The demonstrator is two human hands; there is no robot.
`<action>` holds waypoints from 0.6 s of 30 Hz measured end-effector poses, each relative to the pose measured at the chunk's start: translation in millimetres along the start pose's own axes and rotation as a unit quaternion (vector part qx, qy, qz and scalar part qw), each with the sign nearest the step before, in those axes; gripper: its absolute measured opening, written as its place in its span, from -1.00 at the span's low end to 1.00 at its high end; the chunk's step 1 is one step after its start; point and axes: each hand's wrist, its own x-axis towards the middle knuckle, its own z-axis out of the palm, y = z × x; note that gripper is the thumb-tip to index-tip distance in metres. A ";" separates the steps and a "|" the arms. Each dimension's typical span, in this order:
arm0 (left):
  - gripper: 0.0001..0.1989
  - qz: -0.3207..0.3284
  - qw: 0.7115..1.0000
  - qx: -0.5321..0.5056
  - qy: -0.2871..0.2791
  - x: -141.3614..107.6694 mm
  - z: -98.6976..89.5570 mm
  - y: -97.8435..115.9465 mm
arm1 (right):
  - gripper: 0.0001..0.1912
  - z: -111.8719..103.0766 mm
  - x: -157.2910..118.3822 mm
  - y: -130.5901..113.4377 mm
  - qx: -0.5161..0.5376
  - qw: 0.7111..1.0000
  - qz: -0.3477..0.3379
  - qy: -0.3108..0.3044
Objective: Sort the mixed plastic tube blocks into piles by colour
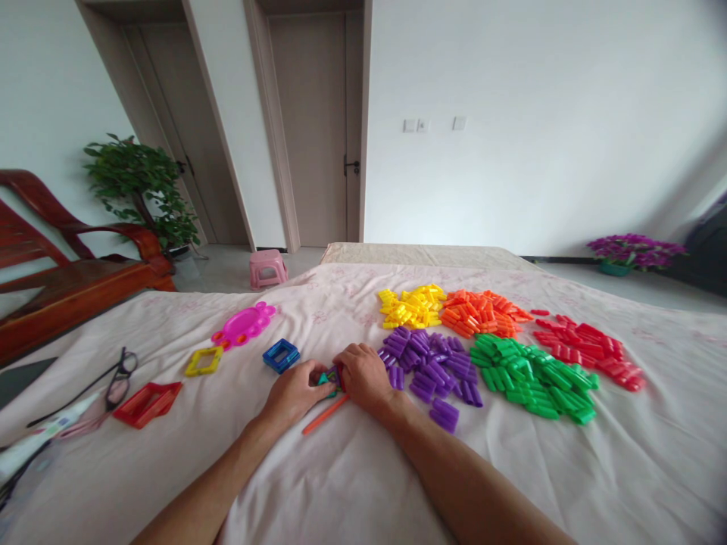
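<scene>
My left hand (297, 392) and my right hand (364, 375) meet low over the cloth. Between thumb and fingers, the left pinches a small teal plastic piece (323, 378). Curled against it, the right hand closes around small pieces, a bit of purple among them; its fingers mostly hide what they grip. An orange stick (325, 415) slants out below the hands toward the lower left. Just right of my right hand spreads a heap of purple plastic tubes (435, 363). Blue square frames (281, 355) lie to the left of my left hand.
Yellow (412, 306), orange (482, 312), green (534, 376) and red pieces (588, 348) lie in heaps at the right. On the left are a pink tray (247, 325), a yellow frame (203, 361), red frames (148, 405) and eyeglasses (120, 378). Pale cloth (636, 454) covers the surface.
</scene>
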 end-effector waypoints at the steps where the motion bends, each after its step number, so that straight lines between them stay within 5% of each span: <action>1: -0.67 -0.002 1.000 0.002 0.000 -0.4 -0.1 0.5 | -0.71 -0.6 -0.2 -0.1 0.002 1.000 -0.001 0.002; 18: -0.70 -0.025 0.999 0.024 0.001 -2.8 -1.2 4.7 | -0.70 -0.5 0.2 0.9 0.008 1.000 -0.002 -0.002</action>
